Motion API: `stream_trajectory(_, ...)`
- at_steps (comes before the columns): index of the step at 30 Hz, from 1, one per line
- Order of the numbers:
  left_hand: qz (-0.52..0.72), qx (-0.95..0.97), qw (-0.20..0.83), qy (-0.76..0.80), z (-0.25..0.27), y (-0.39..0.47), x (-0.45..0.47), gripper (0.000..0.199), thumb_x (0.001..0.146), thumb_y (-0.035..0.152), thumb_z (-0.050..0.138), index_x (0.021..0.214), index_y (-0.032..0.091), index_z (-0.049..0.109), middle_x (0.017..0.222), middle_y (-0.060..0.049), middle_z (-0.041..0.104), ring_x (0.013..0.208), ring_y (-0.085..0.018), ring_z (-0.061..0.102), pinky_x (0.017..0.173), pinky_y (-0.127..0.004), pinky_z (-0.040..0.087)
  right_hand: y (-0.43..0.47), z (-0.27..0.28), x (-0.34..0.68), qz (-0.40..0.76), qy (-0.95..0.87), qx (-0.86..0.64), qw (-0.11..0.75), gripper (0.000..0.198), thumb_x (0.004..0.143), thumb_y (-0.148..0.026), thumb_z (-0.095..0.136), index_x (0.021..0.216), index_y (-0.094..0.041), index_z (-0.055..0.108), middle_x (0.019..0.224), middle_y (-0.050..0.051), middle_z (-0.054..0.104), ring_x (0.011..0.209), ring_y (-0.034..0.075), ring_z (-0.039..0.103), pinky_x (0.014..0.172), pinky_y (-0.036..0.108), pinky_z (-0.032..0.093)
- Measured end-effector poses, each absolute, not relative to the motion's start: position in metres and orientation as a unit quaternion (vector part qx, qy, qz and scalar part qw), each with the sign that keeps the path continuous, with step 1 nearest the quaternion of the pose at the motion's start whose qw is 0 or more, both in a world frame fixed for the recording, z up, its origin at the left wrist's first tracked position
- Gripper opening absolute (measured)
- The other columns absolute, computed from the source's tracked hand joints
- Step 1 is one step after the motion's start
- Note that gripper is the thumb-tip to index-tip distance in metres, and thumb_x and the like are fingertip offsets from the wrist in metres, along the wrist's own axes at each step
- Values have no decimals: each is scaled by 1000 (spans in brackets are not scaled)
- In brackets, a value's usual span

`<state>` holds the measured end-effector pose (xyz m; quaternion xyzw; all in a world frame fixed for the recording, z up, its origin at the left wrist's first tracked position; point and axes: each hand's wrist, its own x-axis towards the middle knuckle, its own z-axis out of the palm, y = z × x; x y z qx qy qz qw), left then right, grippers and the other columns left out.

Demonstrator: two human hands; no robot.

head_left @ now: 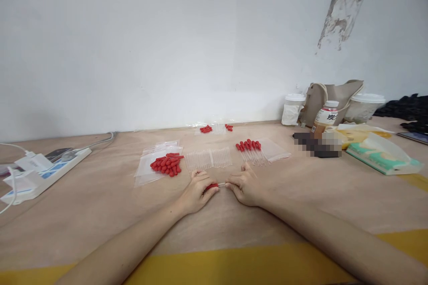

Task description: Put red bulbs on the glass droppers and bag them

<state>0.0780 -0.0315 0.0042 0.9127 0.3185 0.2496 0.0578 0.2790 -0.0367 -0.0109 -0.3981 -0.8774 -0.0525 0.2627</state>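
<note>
left hand (199, 189) is hiding part of the red bulb (211, 185) | right hand (245, 187) is covering one end of the thin tube (222, 184) | pixelation is obscuring a dark item (329, 154) | right edge is cropping the black bundle (403, 107) and flat device (415, 137)

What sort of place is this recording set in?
Probably a makeshift tabletop workspace, perhaps in an ordinary room: a pile of red bulbs and a row of thin clear tubes lie on the table, which also holds a drink bottle.

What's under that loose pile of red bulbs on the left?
Clear plastic bags stick out from under the red bulbs; whatever lies directly beneath the pile is covered.
</note>
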Motion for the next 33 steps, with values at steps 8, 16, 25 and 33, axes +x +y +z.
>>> stream_trajectory(8,263,898,11,352,7,-26,72,18,87,29,43,87,21,59,84,-2,62,83,-18,53,90,-38,25,-41,4,284,-133,-887,-376,233,27,86,-25,37,80,-19,62,77,5,62,76,15,48,73,32,21)
stream_trajectory(16,295,867,58,397,-1,-23,62,21,83,29,49,101,20,55,91,-5,54,85,-19,52,77,-32,39,-18,10,321,-47,-722,-622,300,28,82,-28,39,69,-19,62,74,3,64,72,15,52,74,32,23)
stream_trajectory(25,285,870,73,394,0,-23,65,17,82,28,48,70,17,52,69,0,48,62,-13,48,58,-25,39,22,14,329,-46,-621,-732,277,36,82,-33,38,63,-12,61,66,11,61,68,20,54,72,39,22)
stream_trajectory(33,274,884,81,369,5,-27,66,17,83,32,48,79,18,58,82,-3,57,76,-16,54,70,-30,44,33,7,327,-31,-605,-764,221,36,79,-42,41,65,-17,63,71,10,63,72,24,57,74,41,25)
